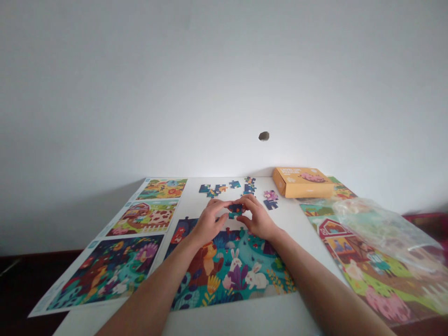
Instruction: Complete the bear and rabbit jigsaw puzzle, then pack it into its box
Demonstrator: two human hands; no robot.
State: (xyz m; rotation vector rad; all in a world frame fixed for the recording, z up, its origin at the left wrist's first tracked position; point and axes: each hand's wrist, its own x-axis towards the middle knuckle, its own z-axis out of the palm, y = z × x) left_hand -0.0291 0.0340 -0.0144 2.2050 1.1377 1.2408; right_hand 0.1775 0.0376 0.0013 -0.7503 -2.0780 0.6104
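Note:
My left hand [209, 222] and my right hand [259, 218] meet just beyond the top edge of a partly joined jigsaw puzzle [231, 275]. Between their fingertips is a small cluster of dark blue and teal puzzle pieces [235, 208], gripped from both sides. Fingers hide part of the cluster. White rabbits and a brown bear show on the joined section, which lies flat under my forearms. Farther back are loose pieces: a joined clump [213, 190] to the left, a single blue piece [234, 185], a column [249, 186] and a purple-and-blue pair [270, 199] to the right.
A sheet of printed pictures [140, 219] lies along the table's left side. At the back right stands a yellow puzzle box [304, 183]. A farm-scene puzzle [371, 261] covers the right, partly under a clear plastic bag [381, 228]. The white wall [224, 93] has a hole [263, 136].

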